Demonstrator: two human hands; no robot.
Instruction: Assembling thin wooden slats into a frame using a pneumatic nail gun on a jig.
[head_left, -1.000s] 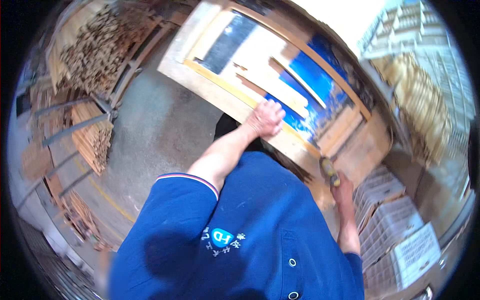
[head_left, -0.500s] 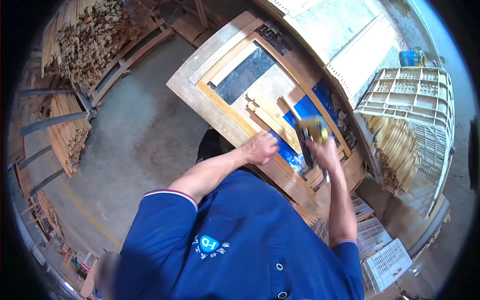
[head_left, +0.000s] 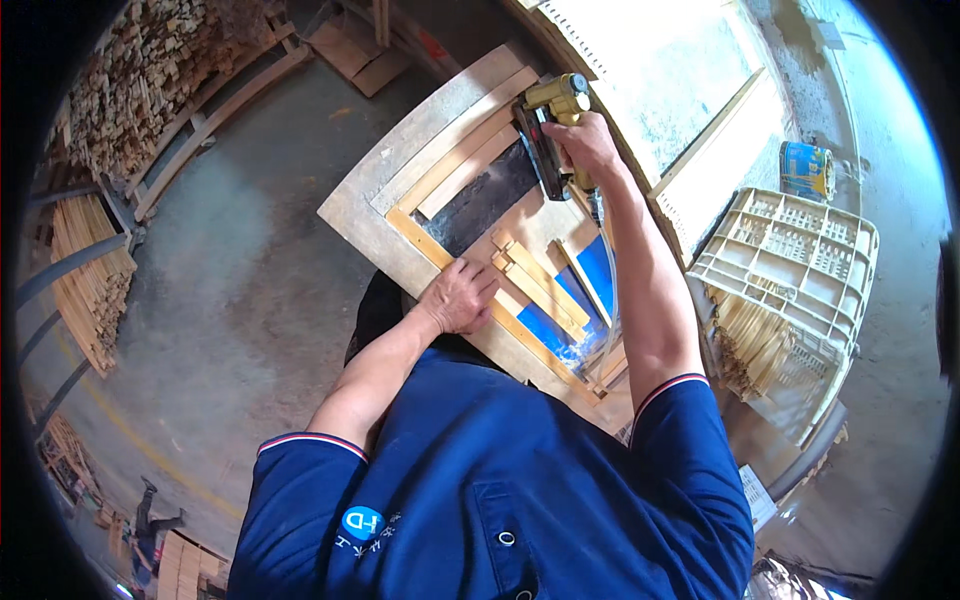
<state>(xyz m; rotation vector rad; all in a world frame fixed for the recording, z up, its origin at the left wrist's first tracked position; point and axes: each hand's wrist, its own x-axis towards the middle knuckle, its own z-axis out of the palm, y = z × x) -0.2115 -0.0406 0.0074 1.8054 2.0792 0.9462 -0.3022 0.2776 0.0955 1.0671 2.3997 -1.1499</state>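
Note:
A yellow and black nail gun (head_left: 556,92) is in my right hand (head_left: 588,148), whose fingers wrap round its grip. It stands over the far rail of a wooden frame (head_left: 418,240) on the workbench, beside a dark opening. On the near rail rests my left hand (head_left: 462,296), fingers curled and pressed together; what lies under them is hidden. Just right of that hand, several short wood strips (head_left: 545,292) lie across the frame, partly over a blue patch (head_left: 540,325). A thin hose (head_left: 612,270) runs down from the gun.
Beyond the bench stands a pale work surface (head_left: 690,110). To the right are a white plastic crate (head_left: 800,245) with wood strips (head_left: 750,345) and a blue tin (head_left: 805,170). Stacked timber (head_left: 140,90) fills the far left. A person (head_left: 150,535) shows at lower left.
My right hand has carried the nail gun away from me, from the frame's near right part to its far rail. My left hand has slid left along the near rail.

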